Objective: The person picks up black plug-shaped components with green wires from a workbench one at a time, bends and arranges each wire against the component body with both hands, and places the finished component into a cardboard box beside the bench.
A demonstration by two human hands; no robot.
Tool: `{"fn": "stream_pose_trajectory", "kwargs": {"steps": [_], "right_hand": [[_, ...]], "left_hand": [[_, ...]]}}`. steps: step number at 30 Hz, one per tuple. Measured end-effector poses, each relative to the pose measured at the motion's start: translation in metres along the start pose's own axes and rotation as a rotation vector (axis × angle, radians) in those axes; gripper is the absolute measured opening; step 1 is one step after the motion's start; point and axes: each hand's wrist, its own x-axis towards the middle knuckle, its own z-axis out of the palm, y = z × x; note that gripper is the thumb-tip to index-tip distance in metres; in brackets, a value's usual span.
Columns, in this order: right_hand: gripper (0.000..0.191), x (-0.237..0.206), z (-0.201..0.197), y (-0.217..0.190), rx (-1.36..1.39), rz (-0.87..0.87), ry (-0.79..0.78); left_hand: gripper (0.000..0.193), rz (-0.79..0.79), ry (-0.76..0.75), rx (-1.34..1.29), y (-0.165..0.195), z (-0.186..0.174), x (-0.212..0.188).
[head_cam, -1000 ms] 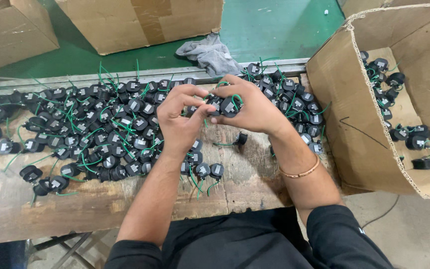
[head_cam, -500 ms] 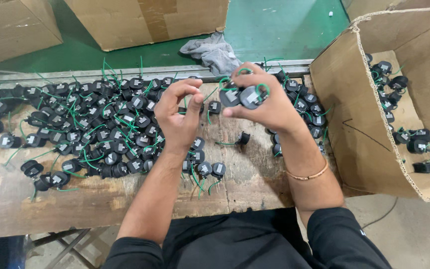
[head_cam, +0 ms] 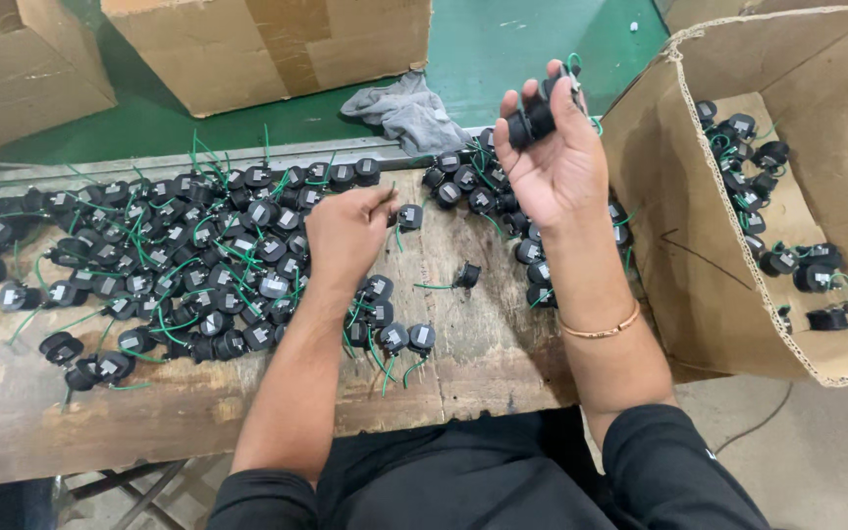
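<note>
My right hand (head_cam: 554, 157) is raised above the wooden bench (head_cam: 483, 344), palm toward me, with its fingers closed on a few small black round parts (head_cam: 534, 118) with green wires. It hovers near the left rim of the open cardboard box (head_cam: 699, 245). My left hand (head_cam: 348, 231) rests low over the bench, fingers pinched on the green wire of one black part (head_cam: 409, 217). A big heap of the same black parts (head_cam: 179, 255) covers the bench to its left. Another cluster (head_cam: 473, 186) lies under my right hand.
The box on the right holds several black parts (head_cam: 768, 196) inside. A grey rag (head_cam: 406, 110) lies at the bench's far edge. Two closed cardboard boxes (head_cam: 267, 44) stand on the green floor beyond. One loose part (head_cam: 465, 276) sits alone mid-bench.
My hands, together over the bench a second ago, have separated. The right hand has lifted up and to the right with its parts toward the box. The left has stayed low.
</note>
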Motion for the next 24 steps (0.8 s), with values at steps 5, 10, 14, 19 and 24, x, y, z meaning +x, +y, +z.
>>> {"fn": "stream_pose_trajectory", "kwargs": {"steps": [5, 10, 14, 19, 24], "right_hand": [[0.036, 0.001, -0.007, 0.023, -0.165, 0.117, -0.008], [0.049, -0.005, 0.003, 0.076, -0.348, 0.35, -0.227], [0.056, -0.014, 0.01, 0.109, -0.354, 0.523, -0.193], [0.06, -0.019, 0.019, 0.121, -0.279, 0.54, -0.283], [0.054, -0.016, 0.024, 0.125, -0.265, 0.429, -0.25]], "left_hand": [[0.02, 0.128, 0.106, -0.643, 0.007, -0.007, -0.011], [0.021, 0.345, 0.218, -0.656, 0.013, -0.012, -0.009], [0.018, 0.333, 0.339, -0.474, 0.008, -0.031, -0.01], [0.025, 0.13, 0.387, -0.815, 0.003, -0.041, -0.011], [0.015, 0.211, 0.377, -0.74, -0.001, -0.047, -0.011]]}}
